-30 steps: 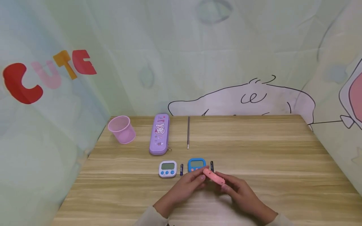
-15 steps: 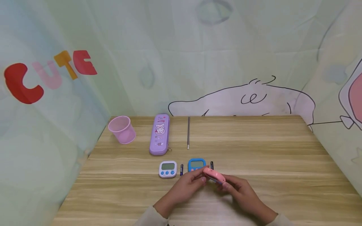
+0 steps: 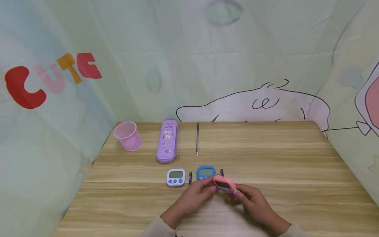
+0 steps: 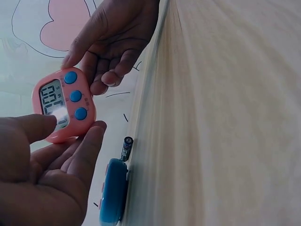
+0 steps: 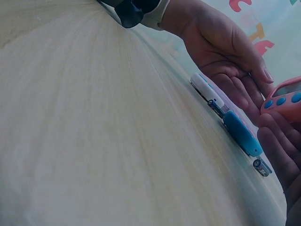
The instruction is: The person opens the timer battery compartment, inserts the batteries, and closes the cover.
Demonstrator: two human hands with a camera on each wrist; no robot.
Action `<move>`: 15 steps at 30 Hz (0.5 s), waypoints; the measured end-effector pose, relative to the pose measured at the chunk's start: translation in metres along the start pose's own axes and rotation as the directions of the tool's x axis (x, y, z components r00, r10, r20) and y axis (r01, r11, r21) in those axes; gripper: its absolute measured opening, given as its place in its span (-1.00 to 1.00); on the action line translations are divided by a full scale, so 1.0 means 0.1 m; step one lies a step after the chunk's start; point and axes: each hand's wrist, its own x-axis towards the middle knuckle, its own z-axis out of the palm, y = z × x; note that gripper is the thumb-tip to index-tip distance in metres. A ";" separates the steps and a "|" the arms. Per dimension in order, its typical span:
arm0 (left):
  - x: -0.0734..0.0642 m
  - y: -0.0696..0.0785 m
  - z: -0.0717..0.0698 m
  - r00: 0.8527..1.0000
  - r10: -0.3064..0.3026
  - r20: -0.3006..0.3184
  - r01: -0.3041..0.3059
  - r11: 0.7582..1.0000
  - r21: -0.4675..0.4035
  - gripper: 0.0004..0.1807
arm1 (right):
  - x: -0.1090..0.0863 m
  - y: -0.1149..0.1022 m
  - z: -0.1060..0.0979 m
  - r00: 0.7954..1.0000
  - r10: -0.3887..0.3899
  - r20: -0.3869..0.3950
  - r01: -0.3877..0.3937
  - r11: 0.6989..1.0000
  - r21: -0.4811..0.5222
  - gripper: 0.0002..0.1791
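A pink digital timer [image 3: 224,183] with blue buttons is held above the table between both hands. My left hand [image 3: 192,199] pinches its left side, the thumb over a corner of the display in the left wrist view. My right hand [image 3: 256,202] pinches the opposite end between thumb and fingers. Digits show on the timer's screen [image 4: 52,101]. Just beyond the hands lies a blue timer [image 3: 206,171], partly hidden by my left fingers. One battery [image 3: 221,172] lies to its right, and another battery [image 3: 190,178] lies between it and a white timer [image 3: 176,177].
Farther back on the wooden table [image 3: 266,148] are a pink cup [image 3: 130,138], a purple pencil case [image 3: 167,141] and a dark pencil [image 3: 197,140]. A printed curtain [image 3: 183,59] hangs behind the table and along both sides.
The pink timer has tilted in my hands, so its screen and blue buttons now face toward me; earlier mostly its edge showed. Both hands stay in nearly the same place.
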 end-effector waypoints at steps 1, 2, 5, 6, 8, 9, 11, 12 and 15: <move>0.00 0.00 0.00 1.000 -0.003 -0.001 0.003 1.000 0.000 -0.52 | 0.00 0.00 0.00 1.000 0.000 -0.001 0.000 1.000 0.000 -0.70; 0.00 0.00 0.00 1.000 -0.005 -0.002 0.005 1.000 -0.012 -0.51 | 0.00 0.00 0.00 1.000 0.001 -0.002 -0.001 1.000 0.000 -0.70; 0.00 0.00 0.00 1.000 -0.016 -0.003 0.016 0.998 -0.064 -0.49 | 0.00 -0.01 0.00 1.000 -0.003 -0.005 0.003 1.000 0.004 -0.71; 0.00 0.01 0.00 1.000 -0.022 -0.003 0.022 0.997 -0.080 -0.48 | 0.00 -0.01 0.00 1.000 -0.006 -0.007 0.006 1.000 0.004 -0.71; 0.00 0.01 0.00 1.000 -0.031 -0.002 0.031 0.992 -0.119 -0.48 | 0.00 -0.01 0.00 1.000 -0.014 -0.008 0.014 1.000 0.008 -0.70; 0.00 0.01 0.01 0.999 -0.037 -0.001 0.037 0.992 -0.122 -0.48 | 0.00 -0.01 0.00 1.000 -0.019 -0.008 0.019 1.000 0.009 -0.70; 0.00 0.02 0.01 0.999 -0.052 -0.002 0.051 0.991 -0.126 -0.49 | 0.00 -0.01 0.00 1.000 -0.030 -0.008 0.030 1.000 0.010 -0.70; 0.00 0.02 0.01 0.998 -0.057 -0.003 0.057 0.991 -0.125 -0.49 | 0.01 0.00 0.00 0.999 -0.032 -0.007 0.032 0.999 0.011 -0.70; 0.00 0.03 0.00 0.997 -0.081 -0.006 0.079 0.989 -0.128 -0.50 | 0.01 0.00 0.00 0.999 -0.035 -0.006 0.035 0.999 0.015 -0.69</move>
